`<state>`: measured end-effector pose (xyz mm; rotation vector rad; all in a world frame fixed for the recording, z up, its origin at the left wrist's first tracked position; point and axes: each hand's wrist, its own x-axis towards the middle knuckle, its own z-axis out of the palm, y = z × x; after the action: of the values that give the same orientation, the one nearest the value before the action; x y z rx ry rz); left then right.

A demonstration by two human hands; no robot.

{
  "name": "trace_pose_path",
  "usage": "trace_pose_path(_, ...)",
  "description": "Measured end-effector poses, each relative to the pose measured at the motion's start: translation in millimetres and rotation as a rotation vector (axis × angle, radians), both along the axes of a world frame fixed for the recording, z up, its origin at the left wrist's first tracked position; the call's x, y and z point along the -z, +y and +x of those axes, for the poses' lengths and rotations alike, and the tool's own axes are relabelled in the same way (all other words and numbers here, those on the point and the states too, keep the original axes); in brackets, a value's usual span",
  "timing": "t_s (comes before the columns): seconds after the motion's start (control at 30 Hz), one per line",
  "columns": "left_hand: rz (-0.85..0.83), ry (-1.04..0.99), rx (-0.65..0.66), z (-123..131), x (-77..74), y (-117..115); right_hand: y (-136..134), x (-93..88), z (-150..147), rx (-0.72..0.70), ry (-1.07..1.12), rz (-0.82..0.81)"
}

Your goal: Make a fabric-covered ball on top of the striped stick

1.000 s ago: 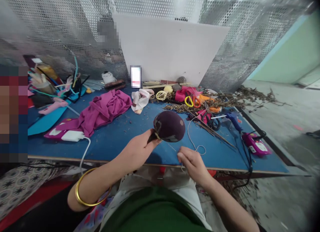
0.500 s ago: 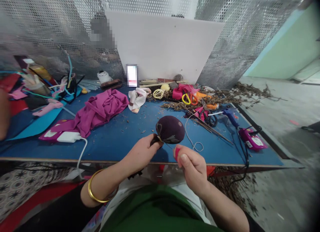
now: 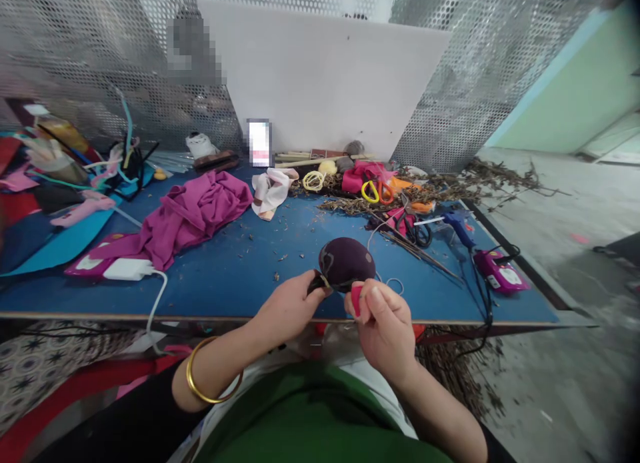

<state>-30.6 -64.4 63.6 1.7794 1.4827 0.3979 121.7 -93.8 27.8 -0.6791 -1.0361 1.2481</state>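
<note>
A dark purple, fabric-covered ball (image 3: 346, 261) with grey-green markings is held just above the front of the blue table. My left hand (image 3: 295, 302) is closed, pinching the dark gathered fabric on the ball's left side, where a pale tie shows. My right hand (image 3: 385, 323) is closed in a fist close to the ball's lower right, on a thin grey cord (image 3: 396, 283) whose loop lies on the table behind it. Something red (image 3: 357, 299) shows at the right forefinger; whether it is a wrap or a held piece I cannot tell.
Purple cloth (image 3: 200, 210) and a white plug (image 3: 127, 270) lie left. At the back are a phone (image 3: 259, 143), yellow-handled scissors (image 3: 370, 192) and dried stems (image 3: 345, 206). A blue glue gun (image 3: 459, 228) and a purple power strip (image 3: 503, 273) are on the right.
My right hand has moved up against the ball's lower side, and the cord stretch between them is now hidden. The ball has shifted slightly right and down in view; the camera has moved a little.
</note>
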Motion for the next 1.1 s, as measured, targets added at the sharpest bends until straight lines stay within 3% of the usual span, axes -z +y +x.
trace_pose_path(0.17,0.009,0.06,-0.014,-2,4.6,0,-10,-1.3,5,0.067,-0.247,0.037)
trace_pose_path(0.4,-0.004,0.103,0.019,-5,12.0,6,-7,4.5,5,0.0,-0.381,0.104)
trace_pose_path(0.67,-0.021,0.066,0.067,-8,1.5,7,6,-10.8,20,-0.171,-0.162,0.054)
trace_pose_path(0.77,-0.092,-0.092,0.046,-7,0.2,8,9,-15.9,21,-0.188,-0.147,0.063)
trace_pose_path(0.9,-0.338,-0.419,-0.013,-7,2.2,9,14,-17.9,21,-0.173,-0.181,0.045)
trace_pose_path(1.1,-0.429,-0.51,-0.076,-11,-4.1,13,19,-11.1,23,-0.186,-0.177,0.035)
